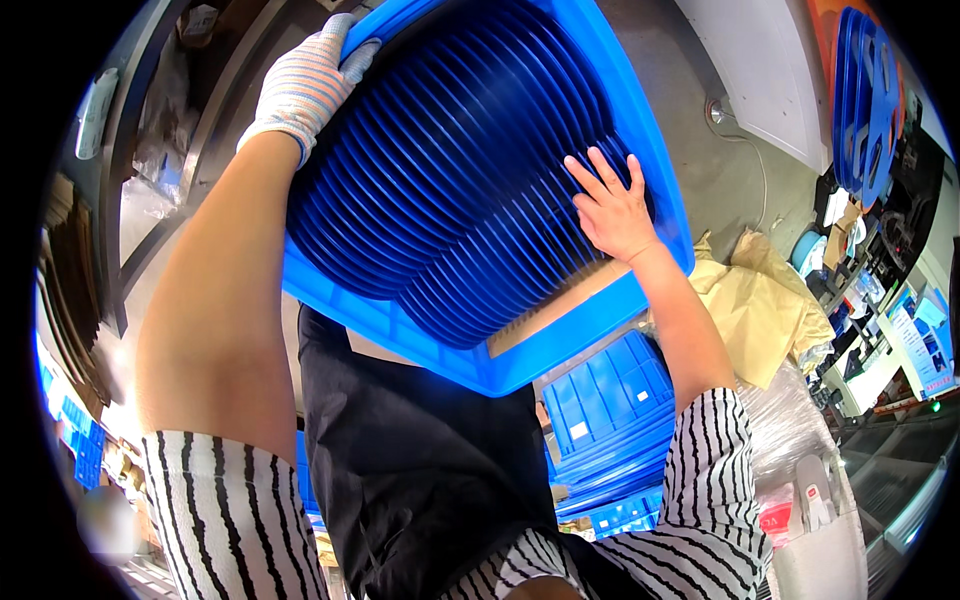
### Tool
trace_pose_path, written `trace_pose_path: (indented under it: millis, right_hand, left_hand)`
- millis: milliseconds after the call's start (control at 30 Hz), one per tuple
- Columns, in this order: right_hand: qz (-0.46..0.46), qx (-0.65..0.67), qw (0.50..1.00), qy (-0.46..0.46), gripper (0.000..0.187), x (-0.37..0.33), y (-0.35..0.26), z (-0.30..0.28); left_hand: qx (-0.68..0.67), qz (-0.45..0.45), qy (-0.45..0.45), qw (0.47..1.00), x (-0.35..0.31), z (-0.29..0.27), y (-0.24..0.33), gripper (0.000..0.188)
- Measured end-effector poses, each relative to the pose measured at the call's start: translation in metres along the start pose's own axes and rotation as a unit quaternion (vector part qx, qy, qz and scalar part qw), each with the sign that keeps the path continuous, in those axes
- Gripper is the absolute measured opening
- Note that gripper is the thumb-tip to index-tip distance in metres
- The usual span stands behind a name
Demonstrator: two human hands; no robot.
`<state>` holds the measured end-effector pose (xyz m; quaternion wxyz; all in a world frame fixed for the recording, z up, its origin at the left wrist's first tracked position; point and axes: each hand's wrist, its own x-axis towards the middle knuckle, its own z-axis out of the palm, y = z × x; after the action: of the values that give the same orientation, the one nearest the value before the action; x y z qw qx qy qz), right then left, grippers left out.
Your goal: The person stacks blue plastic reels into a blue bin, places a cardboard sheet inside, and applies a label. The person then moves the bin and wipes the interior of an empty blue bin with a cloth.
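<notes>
A bright blue plastic crate point(672, 200) is in front of me, tilted in the view. Inside, dark blue round discs point(450, 150), like thin reels, stand on edge in two close-packed rows. My left hand point(305, 85), in a striped knit glove, grips the crate's rim at the upper left. Its thumb shows on the inner side of the rim. My bare right hand point(615, 210) lies with spread fingers over the disc edges at the right end of the row. A strip of brown cardboard point(560, 305) shows at the crate's near inside wall.
Below the crate are stacked blue crates point(612, 390). Crumpled tan paper point(755, 300) and a plastic-wrapped stack point(790, 415) are at the right. More blue reels point(865, 105) stand at the upper right. A metal frame point(120, 200) runs along the left.
</notes>
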<state>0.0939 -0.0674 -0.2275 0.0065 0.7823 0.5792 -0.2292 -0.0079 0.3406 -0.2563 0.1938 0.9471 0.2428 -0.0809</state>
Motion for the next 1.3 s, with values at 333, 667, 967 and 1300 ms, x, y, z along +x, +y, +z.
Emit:
trace_pose_path:
  millis: [333,667,967,1300]
  right_hand:
    - [-0.106,-0.044,0.993,0.006,0.01,0.004,-0.01,0.017]
    - [-0.032,0.017,0.998,-0.054,0.005,0.007,-0.024,0.008]
    - [-0.098,0.019,0.992,-0.082,0.007,0.007,-0.034,0.022]
    - [-0.065,0.066,0.994,-0.054,0.008,0.019,-0.047,0.019]
  left_hand:
    - [0.015,0.03,0.018,0.999,-0.001,-0.007,-0.003,0.043]
    - [-0.034,-0.011,-0.021,0.999,-0.001,-0.034,0.025,0.037]
    - [-0.057,-0.049,-0.055,0.996,-0.002,-0.047,0.034,0.036]
    - [-0.043,-0.037,-0.05,0.997,0.001,-0.038,0.023,0.032]
